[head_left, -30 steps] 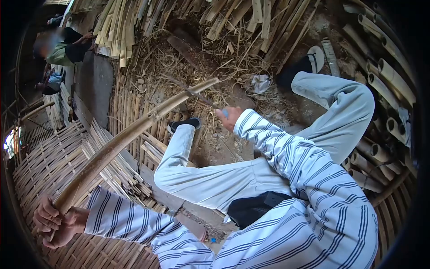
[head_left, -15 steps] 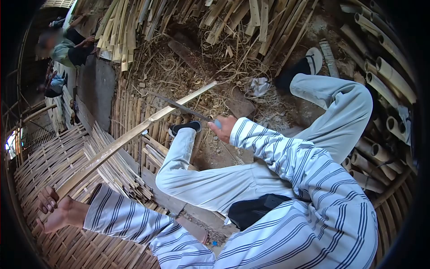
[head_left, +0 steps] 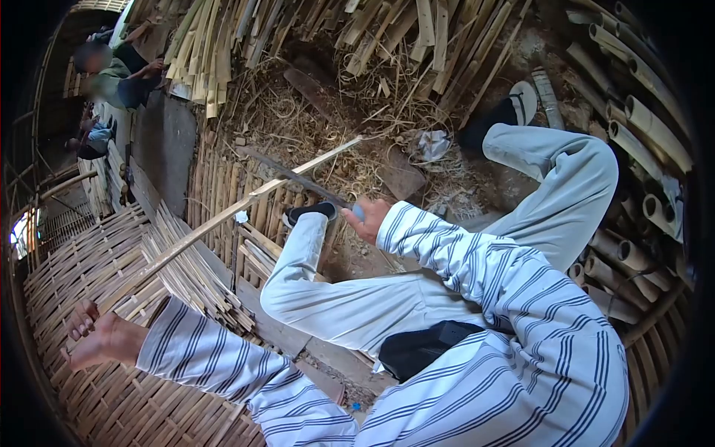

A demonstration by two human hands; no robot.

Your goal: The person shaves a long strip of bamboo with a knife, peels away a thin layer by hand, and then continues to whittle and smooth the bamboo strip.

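My left hand [head_left: 95, 337] grips the near end of a long split bamboo strip [head_left: 223, 217] that runs up and right toward the litter pile. My right hand [head_left: 369, 217] holds a long knife [head_left: 298, 179] by its blue handle, the dark blade lying across the strip about two thirds along it. I sit on the ground in a striped shirt and pale trousers, legs bent, one dark shoe [head_left: 311, 211] just below the blade.
A woven bamboo mat [head_left: 82, 268] and bundled slats [head_left: 195, 277] lie at left. Split bamboo is piled at the top [head_left: 313, 30], round poles [head_left: 640, 149] stack at right. Shavings cover the ground in the middle. Other people sit at the upper left [head_left: 112, 74].
The bamboo piece has rolled in my left hand and now shows its thin edge instead of its broad curved face. The knife has dropped lower along it, toward my shoe.
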